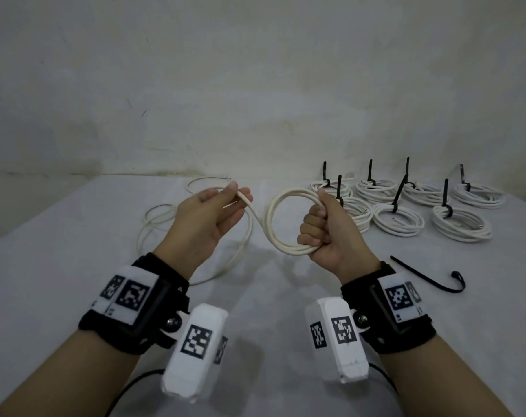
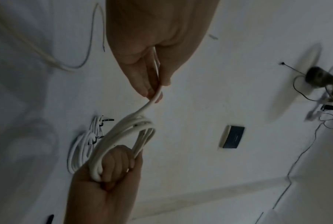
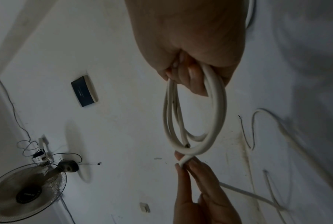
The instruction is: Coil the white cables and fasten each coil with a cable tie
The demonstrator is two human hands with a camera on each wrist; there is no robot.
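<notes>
My right hand (image 1: 323, 228) grips a small coil of white cable (image 1: 278, 224) in its fist, held above the table; the same coil (image 3: 195, 115) hangs from that fist in the right wrist view. My left hand (image 1: 225, 203) pinches the free run of the same cable (image 1: 245, 198) between thumb and fingers, just left of the coil. The rest of the cable (image 1: 153, 227) trails in loose loops on the table behind my left hand. A loose black cable tie (image 1: 430, 276) lies on the table right of my right wrist.
Several finished white coils (image 1: 398, 219), each with an upright black tie, sit at the back right of the grey table (image 1: 45, 281). A bare wall rises behind. The wrist views show a wall fan (image 3: 25, 191) and a dark box (image 3: 84, 91).
</notes>
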